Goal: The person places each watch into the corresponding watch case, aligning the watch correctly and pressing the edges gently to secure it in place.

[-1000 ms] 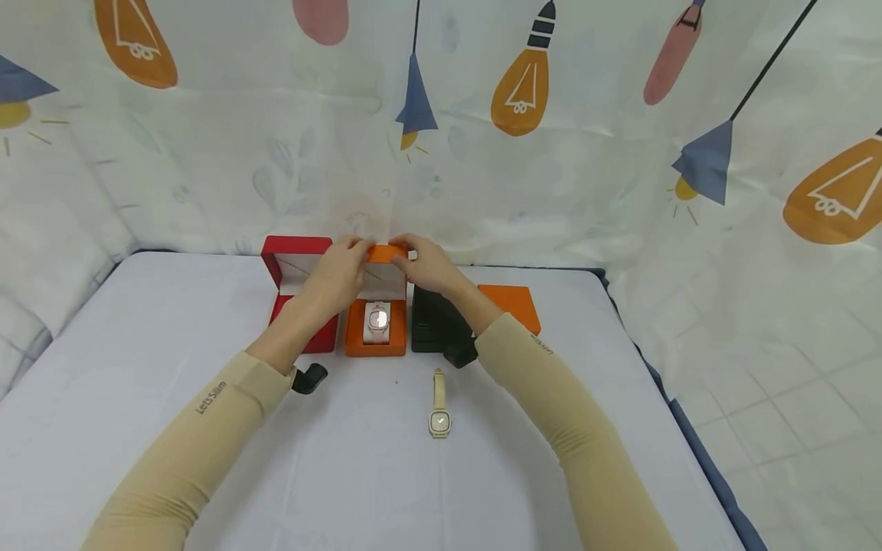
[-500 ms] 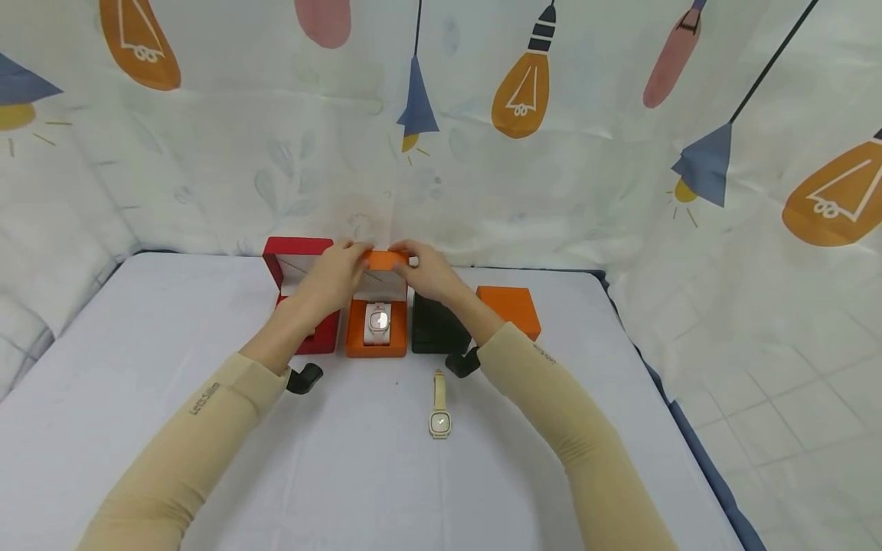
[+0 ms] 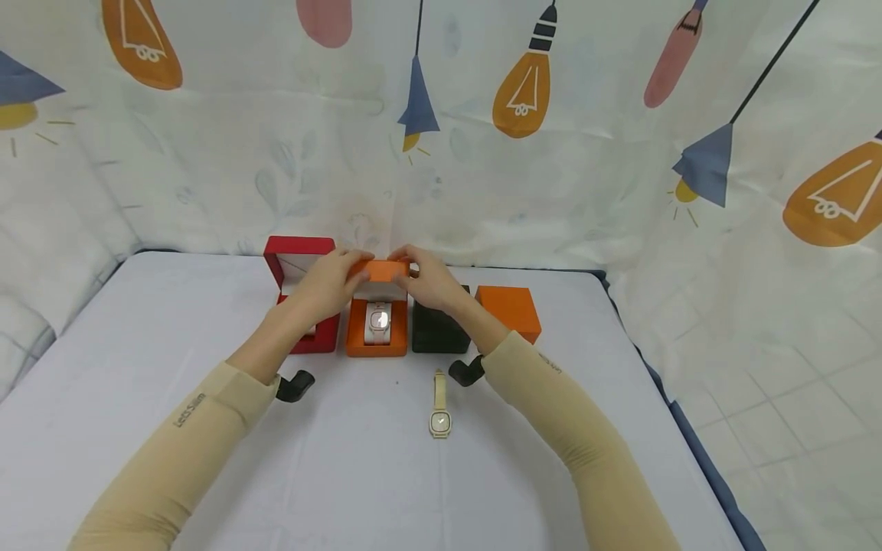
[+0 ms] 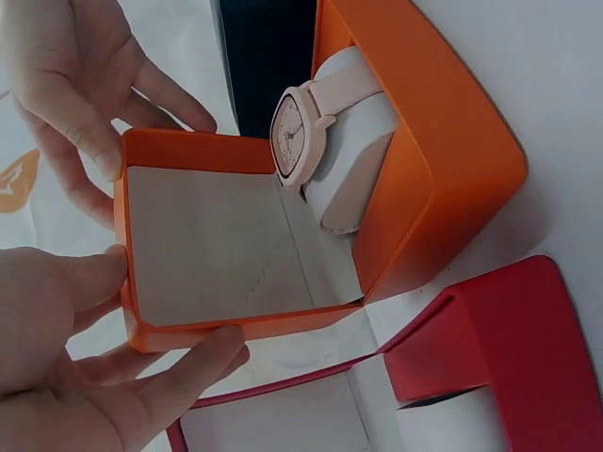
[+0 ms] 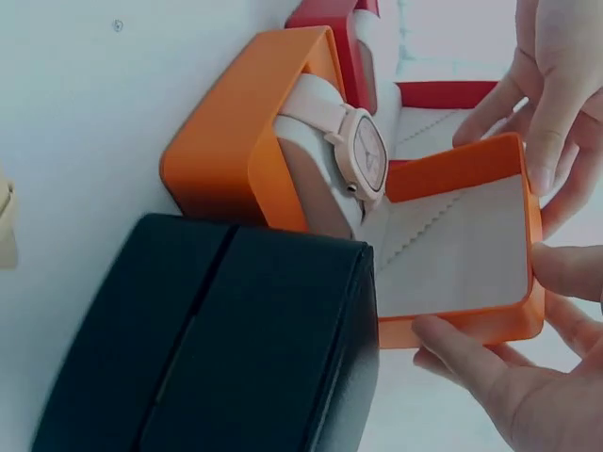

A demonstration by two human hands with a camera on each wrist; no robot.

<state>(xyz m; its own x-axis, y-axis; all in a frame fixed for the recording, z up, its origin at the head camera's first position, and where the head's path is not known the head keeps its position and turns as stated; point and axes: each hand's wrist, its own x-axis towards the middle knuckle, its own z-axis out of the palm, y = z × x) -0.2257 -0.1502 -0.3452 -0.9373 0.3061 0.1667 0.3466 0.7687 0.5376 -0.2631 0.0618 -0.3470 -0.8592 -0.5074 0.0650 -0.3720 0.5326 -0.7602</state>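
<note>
In the head view an orange watch box [image 3: 376,351] stands on the table, its lid [image 3: 387,269] raised and leaning forward. My left hand [image 3: 327,282] pinches the lid's left corner between thumb and fingers. At the right corner, my right hand [image 3: 432,282] pinches it the same way. Inside the base a pale pink watch [image 4: 300,132] is wrapped round a white cushion [image 5: 316,174]. Both wrist views show the lid's white lining and fingers along its rim.
Left of it an open red watch box [image 3: 299,245] is partly behind my left arm. A closed dark green box [image 5: 236,330] stands close on the right, then a closed orange box [image 3: 510,312]. A cream watch [image 3: 439,417] lies in front on the white table [image 3: 331,474].
The orange box's lid has tipped forward and down, both hands moving with it. The boxes and the cream watch have stayed in place.
</note>
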